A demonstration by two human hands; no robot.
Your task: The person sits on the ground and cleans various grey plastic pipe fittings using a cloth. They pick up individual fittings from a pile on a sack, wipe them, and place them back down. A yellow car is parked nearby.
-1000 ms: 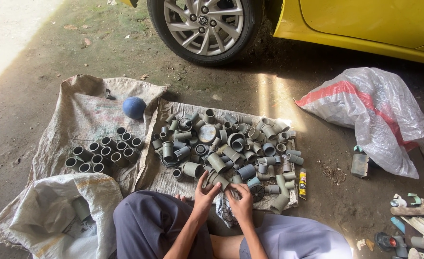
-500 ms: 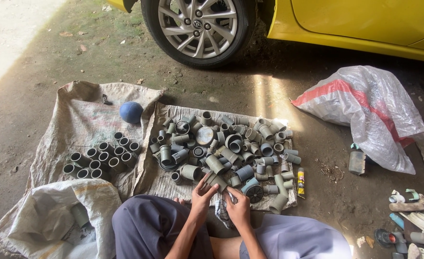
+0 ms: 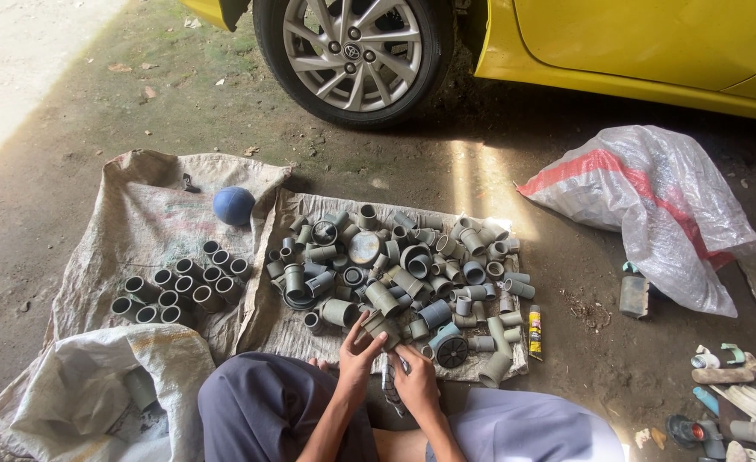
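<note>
I sit on the ground with my knees in grey trousers at the bottom of the view. My left hand [image 3: 358, 357] grips a grey pipe fitting [image 3: 381, 328] at the near edge of a heap of grey pipe fittings [image 3: 395, 269] spread on a sack [image 3: 262, 329]. My right hand [image 3: 416, 381] is just beside it, fingers curled near the same fitting and over a small dark thing that I cannot make out.
A sorted group of upright short couplings [image 3: 177, 287] stands on a left sack with a blue ball [image 3: 233, 205]. A yellow glue tube [image 3: 534, 332] lies by the heap. A car wheel [image 3: 352, 51], a stuffed white bag [image 3: 652, 205], and loose scraps [image 3: 737, 402] surround me.
Both hands stay together at the heap's near edge, working one fitting. The view has shifted slightly; the heap and sacks look unchanged.
</note>
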